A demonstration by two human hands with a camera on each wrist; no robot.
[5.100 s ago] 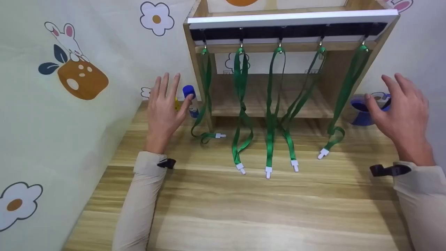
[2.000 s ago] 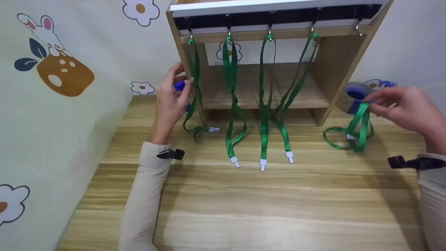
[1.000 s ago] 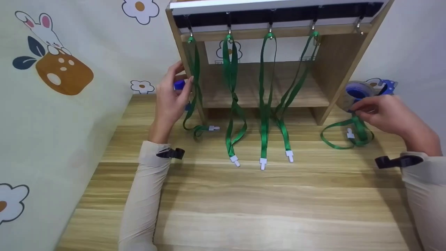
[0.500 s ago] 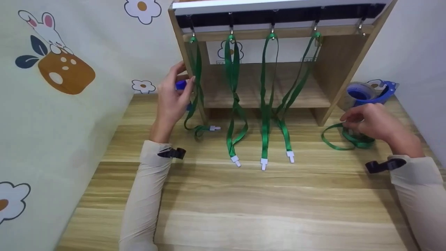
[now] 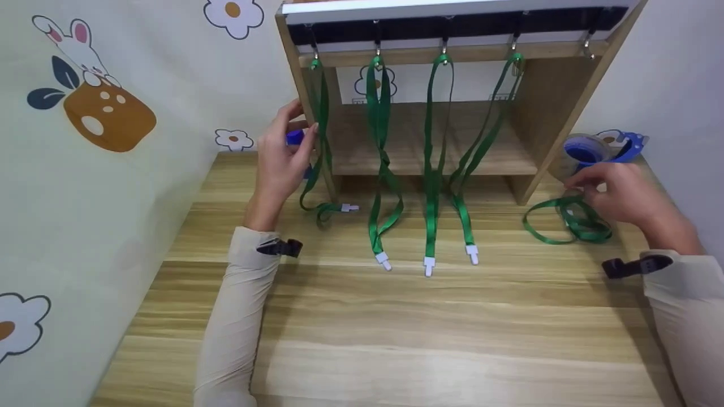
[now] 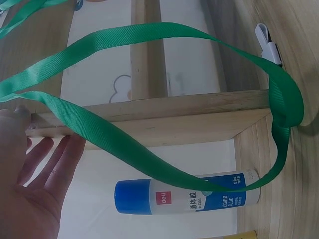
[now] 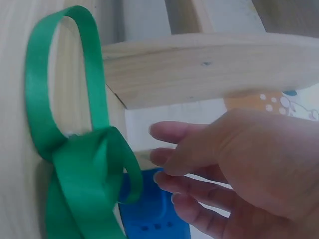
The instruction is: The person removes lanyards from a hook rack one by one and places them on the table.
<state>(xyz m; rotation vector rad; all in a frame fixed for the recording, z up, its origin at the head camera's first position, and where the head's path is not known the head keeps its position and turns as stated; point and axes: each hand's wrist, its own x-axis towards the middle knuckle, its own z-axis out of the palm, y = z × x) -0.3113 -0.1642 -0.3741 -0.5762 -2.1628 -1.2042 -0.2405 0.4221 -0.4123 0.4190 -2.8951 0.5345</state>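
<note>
My left hand (image 5: 279, 164) grips the left side panel of a wooden shelf unit (image 5: 551, 107), thumb in front and fingers behind. Beside that thumb hangs a green lanyard (image 5: 324, 107) with a white clip. More green lanyards (image 5: 432, 192) hang from metal hooks on the unit's front; the far-right hook (image 5: 589, 50) carries none. Coiled on the table below it lies another green lanyard (image 5: 588, 230). My right hand (image 5: 628, 195) hovers just above and beside this coil, fingers loosely bent; the right wrist view shows nothing between them.
A blue-capped liquid glue bottle (image 6: 174, 196) stands left of the unit, behind my left hand. To the right is a blue tape dispenser (image 5: 630, 150), partly behind my right hand. A patterned wall (image 5: 186, 68) borders the wooden table (image 5: 396, 333).
The far-right lanyard has come off its hook. My right hand lowered it to the table, let go and rose slightly. My left hand moved onto the shelf panel and stays there.
</note>
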